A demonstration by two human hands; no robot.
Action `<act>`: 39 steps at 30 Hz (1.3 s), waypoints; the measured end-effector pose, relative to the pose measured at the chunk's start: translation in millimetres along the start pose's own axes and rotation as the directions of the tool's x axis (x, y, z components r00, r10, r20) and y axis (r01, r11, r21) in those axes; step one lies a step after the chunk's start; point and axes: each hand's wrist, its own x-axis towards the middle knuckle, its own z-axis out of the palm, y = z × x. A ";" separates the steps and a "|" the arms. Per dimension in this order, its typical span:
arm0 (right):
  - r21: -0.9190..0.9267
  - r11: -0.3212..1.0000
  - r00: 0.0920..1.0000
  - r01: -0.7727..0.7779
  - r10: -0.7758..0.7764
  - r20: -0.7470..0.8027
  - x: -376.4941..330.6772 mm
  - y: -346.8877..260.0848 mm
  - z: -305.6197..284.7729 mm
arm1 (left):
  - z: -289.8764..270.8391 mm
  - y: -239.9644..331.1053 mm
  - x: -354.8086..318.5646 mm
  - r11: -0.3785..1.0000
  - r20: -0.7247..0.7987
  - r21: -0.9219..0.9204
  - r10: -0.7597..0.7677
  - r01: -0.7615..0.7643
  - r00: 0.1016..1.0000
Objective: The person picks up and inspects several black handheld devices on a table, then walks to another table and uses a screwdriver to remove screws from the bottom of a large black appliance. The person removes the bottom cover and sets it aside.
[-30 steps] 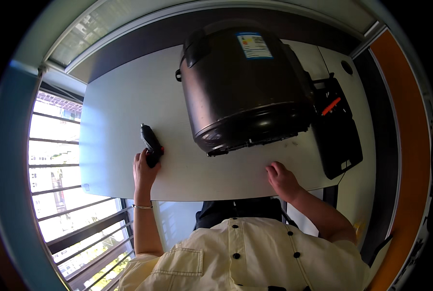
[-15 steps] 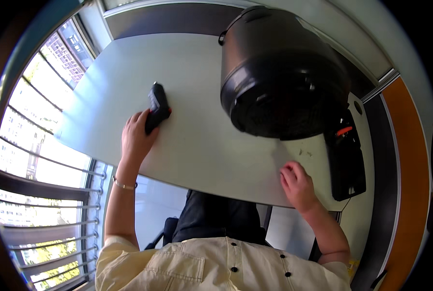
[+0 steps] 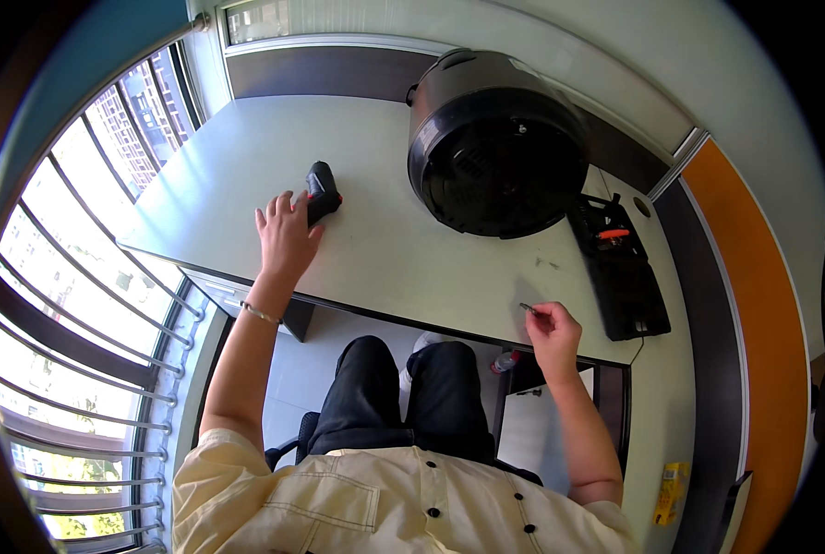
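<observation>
On the left part of the desk lies a black cordless screwdriver with red accents. My left hand is beside its handle, fingers spread and not wrapped round it; whether a fingertip touches it I cannot tell. Near the desk's front edge on the right, my right hand pinches a small dark metal piece, slim like a screwdriver bit, between thumb and fingers. Beyond it a large black cooker-like appliance rests on its side, its vented base facing me.
An open black tool case with an orange-red item lies at the right. A few tiny bits are scattered beside it. Lower right is a yellow packet. A barred window borders the left side.
My left hand has let go of the screwdriver's handle and spread its fingers. My right hand has turned, and the small metal piece now shows. The view has shifted, with more floor visible.
</observation>
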 end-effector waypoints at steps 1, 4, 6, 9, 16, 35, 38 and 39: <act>0.043 0.997 0.998 -0.070 0.070 -0.008 -5.1 6.0 -1.2 | -3.4 10.0 -5.0 0.999 -0.072 -0.005 0.041 -0.042 0.997; 0.162 0.953 0.965 -0.254 0.260 -0.014 -9.7 5.9 -3.1 | -12.7 42.8 -23.1 0.934 -0.081 -0.319 0.141 -0.160 0.987; 0.235 0.910 0.936 -0.340 0.353 -0.013 -5.4 -7.3 1.0 | -14.3 61.0 -27.3 0.866 -0.094 -0.454 0.187 -0.209 0.978; 0.290 0.945 0.977 -0.151 0.188 -0.104 9.6 -11.8 7.3 | -15.2 88.4 -13.1 0.786 -0.094 -0.589 0.165 -0.188 0.982; 0.092 0.974 0.934 0.209 -0.171 -0.313 62.0 -35.6 10.8 | -13.5 130.6 54.8 0.715 -0.250 -0.661 0.075 -0.227 0.965; 0.011 0.771 0.686 0.637 -0.561 -0.463 166.8 -87.4 47.3 | -29.9 173.1 140.6 0.684 -0.328 -0.541 0.364 -0.489 0.872; -0.046 0.784 0.687 0.618 -0.568 -0.452 170.7 -85.1 45.6 | -35.0 176.1 139.7 0.719 -0.331 -0.501 0.356 -0.482 0.874; -0.063 0.784 0.686 0.617 -0.575 -0.445 171.3 -84.0 44.5 | -36.0 177.6 139.8 0.730 -0.333 -0.485 0.353 -0.480 0.874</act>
